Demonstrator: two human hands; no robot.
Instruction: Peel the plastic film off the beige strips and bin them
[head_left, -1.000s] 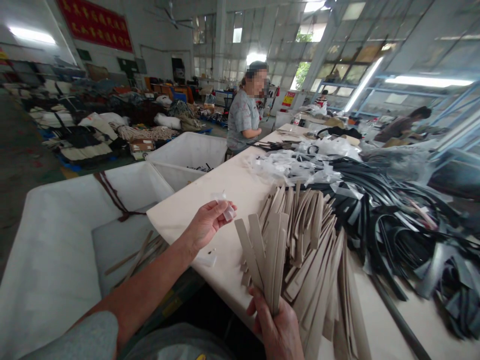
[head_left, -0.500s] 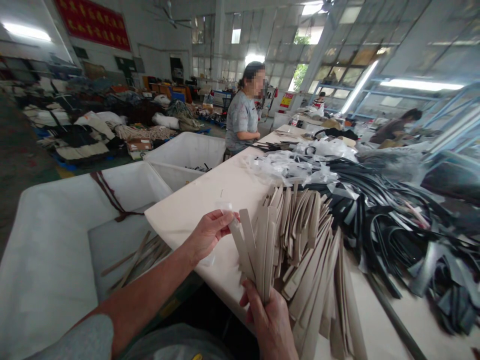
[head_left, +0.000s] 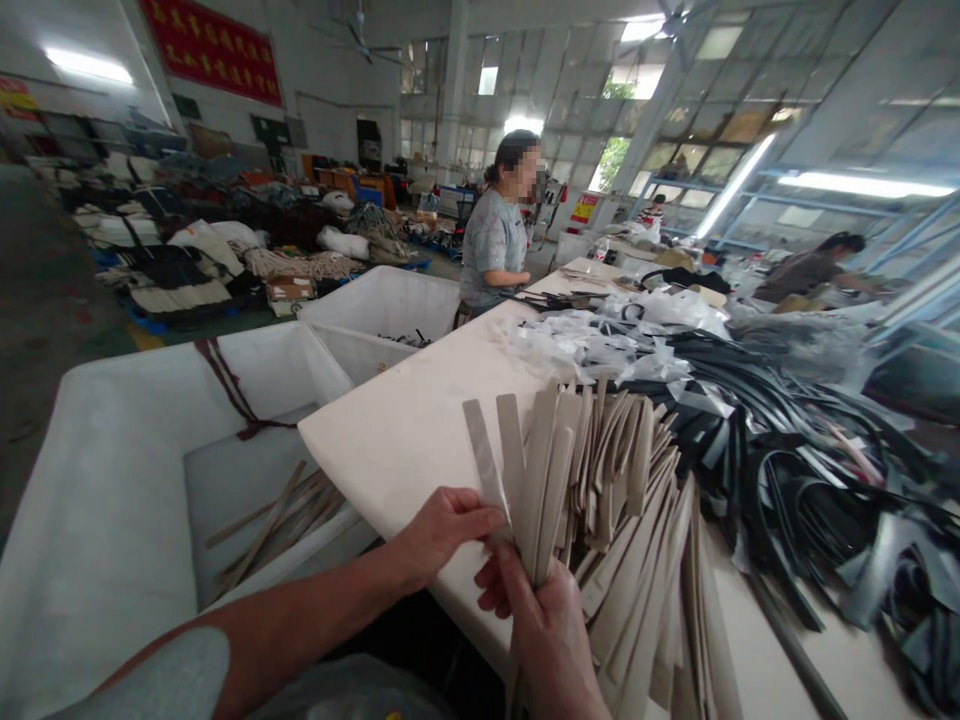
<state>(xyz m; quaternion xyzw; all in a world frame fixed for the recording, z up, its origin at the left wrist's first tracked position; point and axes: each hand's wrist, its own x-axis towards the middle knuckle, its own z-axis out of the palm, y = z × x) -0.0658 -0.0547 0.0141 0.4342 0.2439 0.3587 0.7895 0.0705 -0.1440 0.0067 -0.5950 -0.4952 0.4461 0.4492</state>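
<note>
My left hand [head_left: 448, 530] pinches the lower part of a flat grey-beige strip [head_left: 484, 455] between thumb and fingers. This strip leans left, apart from the others, and its face looks slightly shiny. Close beside it, my right hand [head_left: 551, 625] is closed around the lower ends of several similar strips [head_left: 541, 480], which fan upward. The thumb of that hand lies near the left fingertips. A thick pile of beige strips [head_left: 637, 570] spreads on the table just right of my hands. Their material I cannot make out.
Black bands [head_left: 780, 440] and crumpled clear plastic [head_left: 600, 335] cover the right side of the pale table [head_left: 397, 420]. On the left stands a white bin [head_left: 120, 450] with loose strips inside, another bin [head_left: 405, 290] behind it. A co-worker [head_left: 495, 240] stands across the table's far side.
My left hand has moved down from the top of the leftmost strip to its lower part, beside my right hand. The small clear piece near its fingers is no longer visible there.
</note>
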